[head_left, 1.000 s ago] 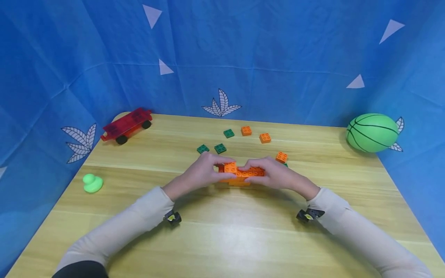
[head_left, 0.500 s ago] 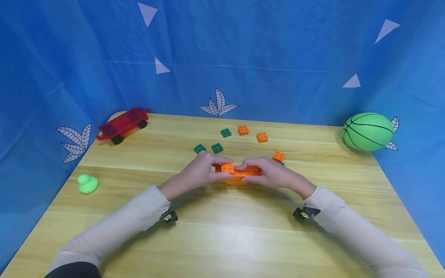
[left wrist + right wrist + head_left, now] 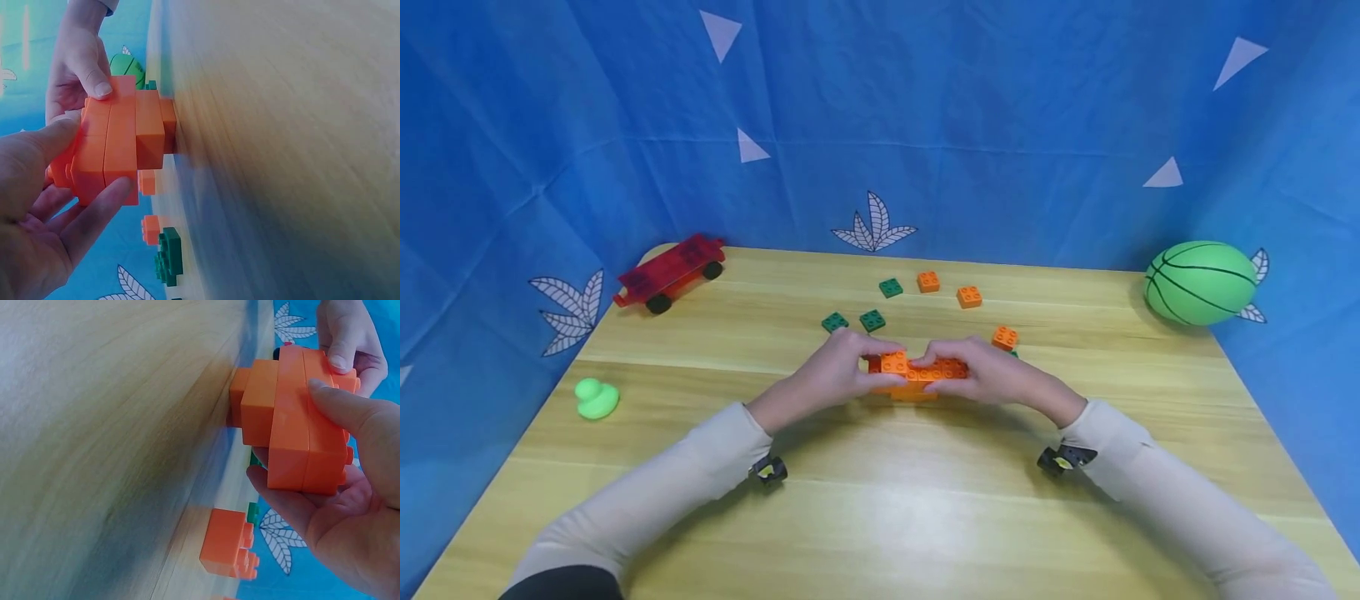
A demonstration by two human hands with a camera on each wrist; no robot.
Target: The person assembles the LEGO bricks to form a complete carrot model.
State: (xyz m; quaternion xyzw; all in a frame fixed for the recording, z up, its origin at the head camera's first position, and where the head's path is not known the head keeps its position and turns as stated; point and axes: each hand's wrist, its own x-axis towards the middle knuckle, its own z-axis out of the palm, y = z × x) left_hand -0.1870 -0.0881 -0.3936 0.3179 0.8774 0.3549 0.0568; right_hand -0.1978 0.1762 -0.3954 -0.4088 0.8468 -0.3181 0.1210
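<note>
Both hands hold a stepped structure of joined orange bricks [image 3: 917, 387] at the middle of the table, wide at the top and narrower below. My left hand [image 3: 835, 367] grips its left end, fingers behind and thumb in front. A square orange brick [image 3: 894, 362] sits on top at that end, between the left finger and thumb. My right hand [image 3: 988, 373] grips the right end; in the right wrist view its thumb presses the side of the structure [image 3: 290, 425] and its fingers lie around the far side. The wrist views show the narrow lower bricks [image 3: 150, 128] near the tabletop; contact is unclear.
Behind the hands lie loose green bricks [image 3: 872, 320] and orange bricks [image 3: 969, 297]; one green piece is mostly hidden by the right hand. A red skateboard-like toy [image 3: 672, 271] and green duck [image 3: 597, 399] stand left. A green ball [image 3: 1200, 283] sits back right before the blue curtain [image 3: 1000, 125].
The head view shifts slightly left, then partly back. Both hands keep their grip on the orange brick structure, with no clear movement of the bricks.
</note>
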